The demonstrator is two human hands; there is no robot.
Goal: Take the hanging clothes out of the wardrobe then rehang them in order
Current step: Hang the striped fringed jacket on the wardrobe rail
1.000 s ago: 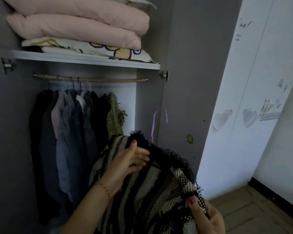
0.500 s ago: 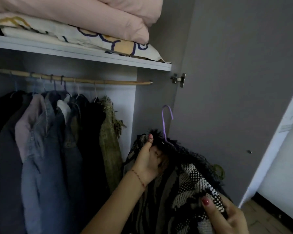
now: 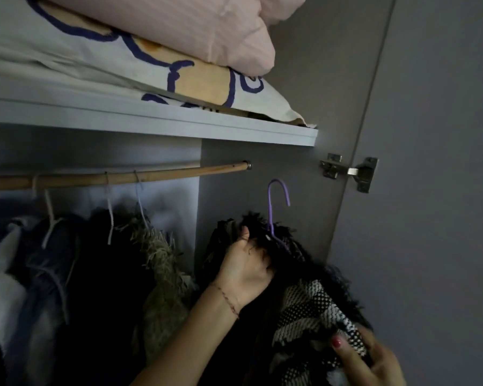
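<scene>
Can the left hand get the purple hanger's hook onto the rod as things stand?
Probably yes: the left hand holds the garment at the purple hanger, and the rod is bare at its right end, just up-left of the hook.

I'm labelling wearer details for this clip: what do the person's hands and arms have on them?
Both forearms are bare, with no sleeves in view. The left hand has a thin red-and-gold string bracelet round its wrist. The right hand shows a thumbnail with red polish. No rings, watch or gloves are visible.
</scene>
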